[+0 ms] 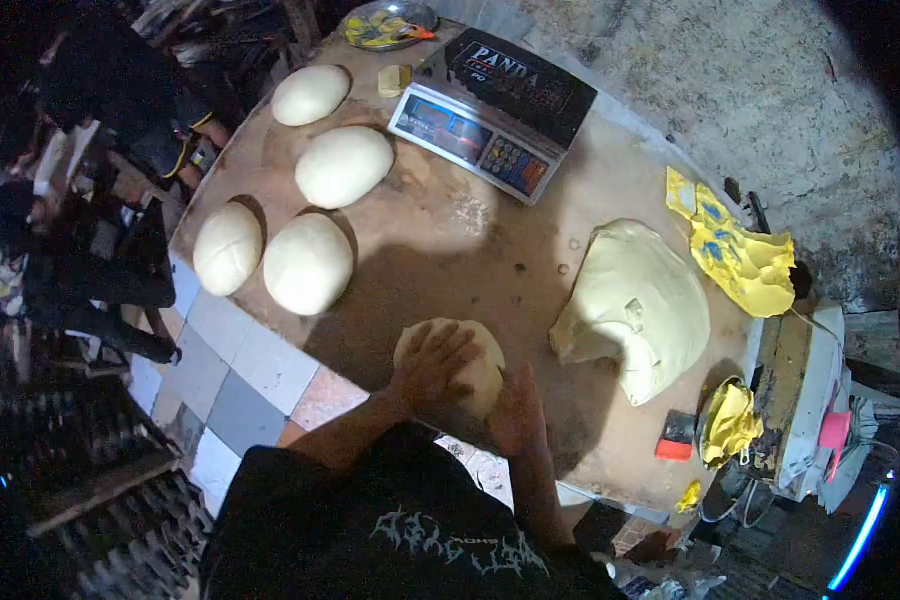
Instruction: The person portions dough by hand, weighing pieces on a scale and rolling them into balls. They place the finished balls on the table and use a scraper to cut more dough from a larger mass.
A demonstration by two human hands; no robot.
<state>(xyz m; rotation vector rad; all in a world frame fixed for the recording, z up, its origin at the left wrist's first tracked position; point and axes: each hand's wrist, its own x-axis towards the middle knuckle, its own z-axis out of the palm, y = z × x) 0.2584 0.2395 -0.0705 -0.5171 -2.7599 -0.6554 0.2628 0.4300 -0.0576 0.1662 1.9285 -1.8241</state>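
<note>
At lower centre, apparently shaping a dough round point(487, 352) with open left hand point(432, 364) on top and unclenched right hand point(518, 412) alongside; calls for even pressure.

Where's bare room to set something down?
Bare brown tabletop shows between the four pale dough rounds, the black-and-silver scale and the large cream dough mass; a smaller patch lies right of the scale. Crowded: near edge, at the left hand and right hand; right edge, at crumpled yellow wrapping.
</note>
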